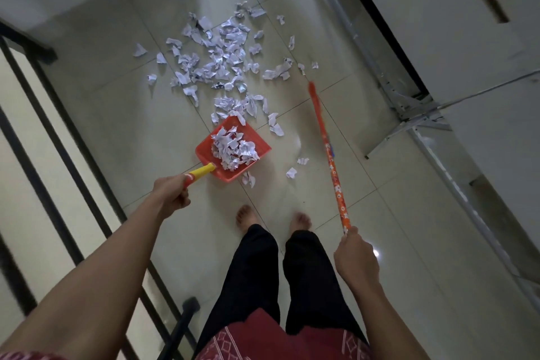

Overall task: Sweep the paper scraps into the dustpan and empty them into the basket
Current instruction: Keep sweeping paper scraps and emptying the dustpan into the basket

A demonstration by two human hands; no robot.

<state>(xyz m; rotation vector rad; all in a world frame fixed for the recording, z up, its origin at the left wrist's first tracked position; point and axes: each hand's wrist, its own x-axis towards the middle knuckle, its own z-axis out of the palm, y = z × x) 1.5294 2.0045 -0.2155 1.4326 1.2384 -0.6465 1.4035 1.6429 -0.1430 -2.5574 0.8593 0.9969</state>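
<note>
Left of the dustpan [206, 152] bare tile [131, 114] runs open as far as the black railing [41, 51], which shuts that side. Beyond the dustpan paper scraps [216, 58] litter the floor. To its right the broom [328, 152] slants across, with a grey metal frame [415, 105] and a wall [482, 52] behind; nearer stand two bare feet [245, 216]

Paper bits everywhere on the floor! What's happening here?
A person is sweeping up. Their left hand grips a red dustpan by its yellow handle, and the dustpan already holds a pile of scraps. Their right hand holds an orange broom, its head out beside the mess. Many paper scraps lie spread over the tiled floor beyond the dustpan.
</note>
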